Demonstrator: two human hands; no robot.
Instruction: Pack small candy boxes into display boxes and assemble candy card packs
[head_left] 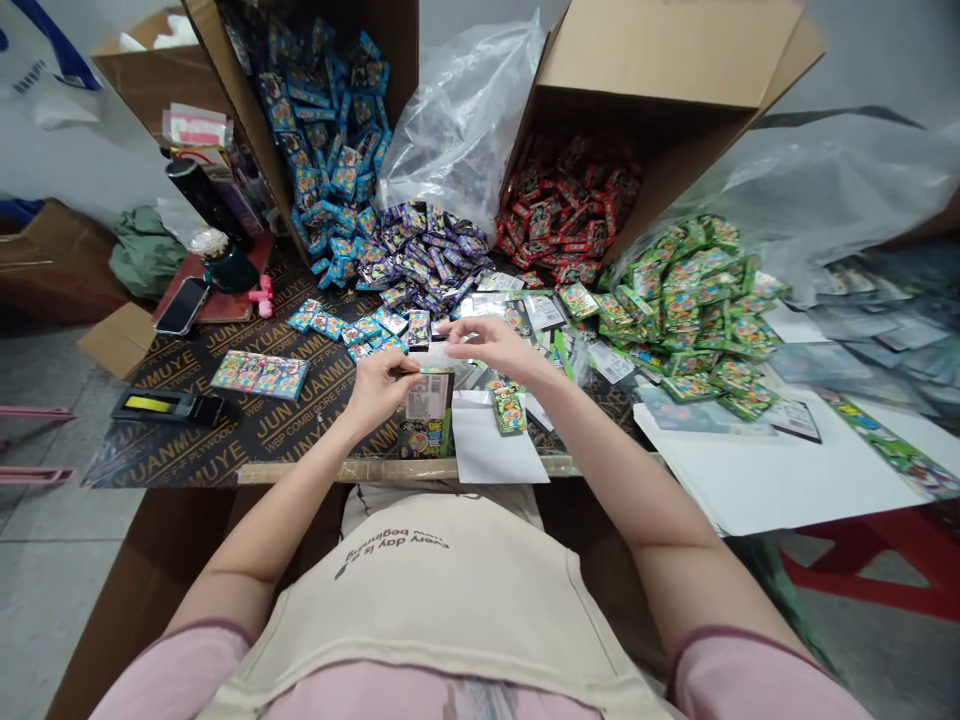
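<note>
My left hand (379, 388) pinches the upper left edge of a clear plastic bag (426, 412) with a barcode label and green packets inside, held upright at the table's front edge. My right hand (495, 345) grips the bag's top from the right, fingers curled over its opening. A single green packet (509, 409) lies just right of the bag on a white sheet (491, 450). Purple packets (424, 255) are heaped right behind my hands.
Open cardboard boxes hold blue packets (330, 130) and red packets (566, 205). A heap of green packets (686, 300) lies at right. A flat row of packets (260, 373), a black tool (169, 406), a phone (181, 305) and a dark cup (229, 265) sit at left.
</note>
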